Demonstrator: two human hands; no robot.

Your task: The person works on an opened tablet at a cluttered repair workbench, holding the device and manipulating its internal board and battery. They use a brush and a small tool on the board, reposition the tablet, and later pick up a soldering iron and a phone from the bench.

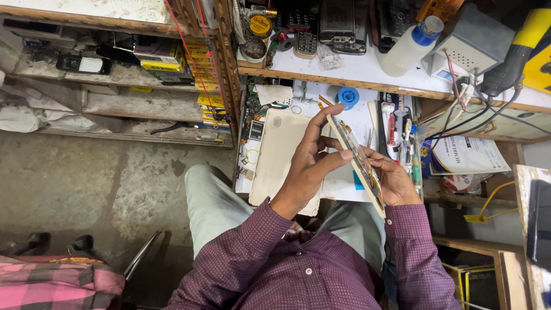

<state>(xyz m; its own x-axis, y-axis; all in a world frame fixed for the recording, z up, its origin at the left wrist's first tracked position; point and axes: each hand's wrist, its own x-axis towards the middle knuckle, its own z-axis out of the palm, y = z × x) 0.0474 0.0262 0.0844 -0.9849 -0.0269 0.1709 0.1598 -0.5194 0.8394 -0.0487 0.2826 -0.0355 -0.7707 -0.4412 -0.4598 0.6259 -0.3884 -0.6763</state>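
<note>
Both hands hold an opened tablet body (360,163) edge-on above the small white worktop (344,178). My left hand (313,161) presses its thumb and fingers against the near face of the tablet. Behind and under the tablet, my right hand (396,181) supports it. A cream back cover (275,158) lies flat on the worktop just left of my left hand. Both sleeves are maroon with small dots.
Several screwdrivers and tweezers (399,135) lie right of the tablet. A blue solder spool (347,96) sits at the worktop's back. The shelf above holds old phones (321,23), a white bottle (410,46) and a grey box (473,43). Papers (465,155) lie to the right.
</note>
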